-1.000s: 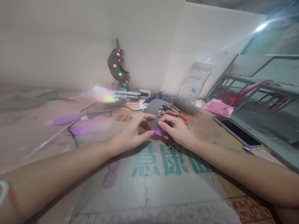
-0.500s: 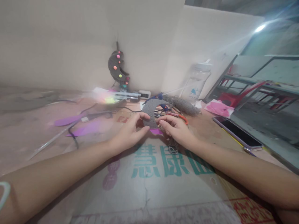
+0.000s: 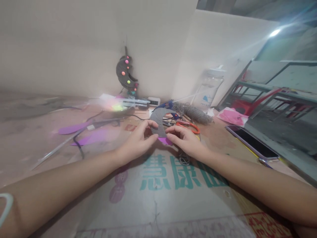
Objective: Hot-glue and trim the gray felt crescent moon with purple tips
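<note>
A purple crescent moon wrapped mostly in grey yarn (image 3: 156,120) is held up over the table. Its lower tip (image 3: 165,141) shows bare purple. My left hand (image 3: 138,140) pinches the crescent's left side between thumb and fingers. At the lower right edge my right hand (image 3: 187,140) is closed, thumb and forefinger together against the crescent, seemingly on the yarn strand; the pinch itself is partly hidden. A loose loop of grey yarn (image 3: 184,159) hangs below that hand. Orange-handled scissors (image 3: 195,128) lie just behind it.
A bundle of grey yarn (image 3: 195,113) and a clear bottle (image 3: 209,87) stand behind. A decorated crescent (image 3: 123,74) hangs at the wall. Purple cut pieces (image 3: 73,128) and a dark cable (image 3: 79,145) lie left; a phone (image 3: 252,141) and pink packet (image 3: 232,116) lie right.
My right hand's fingers have shifted slightly and closed in against the crescent's lower right edge. My left hand keeps its hold. The view has tilted slightly.
</note>
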Tool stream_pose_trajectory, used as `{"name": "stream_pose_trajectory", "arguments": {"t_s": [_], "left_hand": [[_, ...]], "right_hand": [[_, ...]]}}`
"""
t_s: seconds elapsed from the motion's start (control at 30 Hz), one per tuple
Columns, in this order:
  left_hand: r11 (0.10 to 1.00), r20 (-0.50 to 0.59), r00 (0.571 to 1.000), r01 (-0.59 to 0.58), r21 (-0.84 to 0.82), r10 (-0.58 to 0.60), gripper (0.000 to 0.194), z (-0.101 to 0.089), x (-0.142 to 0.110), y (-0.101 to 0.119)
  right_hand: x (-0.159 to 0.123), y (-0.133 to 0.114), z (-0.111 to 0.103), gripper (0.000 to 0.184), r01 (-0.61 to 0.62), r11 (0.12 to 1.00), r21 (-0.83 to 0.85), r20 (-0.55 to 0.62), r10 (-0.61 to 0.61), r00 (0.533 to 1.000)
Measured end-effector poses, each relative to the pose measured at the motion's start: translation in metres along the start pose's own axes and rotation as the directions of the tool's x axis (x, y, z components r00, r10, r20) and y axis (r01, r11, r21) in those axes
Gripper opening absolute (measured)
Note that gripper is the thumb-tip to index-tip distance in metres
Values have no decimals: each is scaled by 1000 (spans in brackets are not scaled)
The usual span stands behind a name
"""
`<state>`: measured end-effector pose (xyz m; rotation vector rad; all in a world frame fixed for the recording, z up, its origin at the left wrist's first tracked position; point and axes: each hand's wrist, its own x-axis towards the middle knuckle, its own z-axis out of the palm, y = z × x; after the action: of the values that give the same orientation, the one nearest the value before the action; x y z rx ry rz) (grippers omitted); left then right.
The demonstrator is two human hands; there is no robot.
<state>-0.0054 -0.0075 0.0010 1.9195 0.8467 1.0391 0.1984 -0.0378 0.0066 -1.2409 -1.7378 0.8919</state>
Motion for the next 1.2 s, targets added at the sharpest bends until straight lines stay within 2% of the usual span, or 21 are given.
{"name": "stream_pose_trajectory", "arguments": {"t_s": [0.2,0.37,0.53,0.67,0.83,0.93,1.07,1.2], "left_hand": [[1000,38,999,14,-15,-14,18,-1,-2,3],[997,45,997,-61,50,58,24,-1,-1,0],[989,29,996,-92,113,89,25,0,2,-2],[995,21,1000,-25,94,23,25,1,2,0],[997,24,999,43,65,-45,25,1,1,3],[995,15,998,56,88,-57,25,1,0,3],[992,-3,998,70,107,-70,24,1,0,5],[991,-15,996,90,95,-89,24,0,1,9]], "right_hand": [[0,-5,-3,21,55,991,-121,-11,-56,998],[0,-3,-3,17,112,974,-195,-20,-118,993],[0,0,-2,18,152,968,-198,-8,-156,988],[-1,-1,-3,29,170,969,-182,-8,-174,985],[-2,2,-2,42,110,989,-94,-17,-112,994],[-1,3,-3,33,90,995,-50,-90,-94,992],[0,1,-5,20,98,995,-18,-248,-100,964],[-1,0,-5,17,126,991,-43,-270,-133,954]]}}
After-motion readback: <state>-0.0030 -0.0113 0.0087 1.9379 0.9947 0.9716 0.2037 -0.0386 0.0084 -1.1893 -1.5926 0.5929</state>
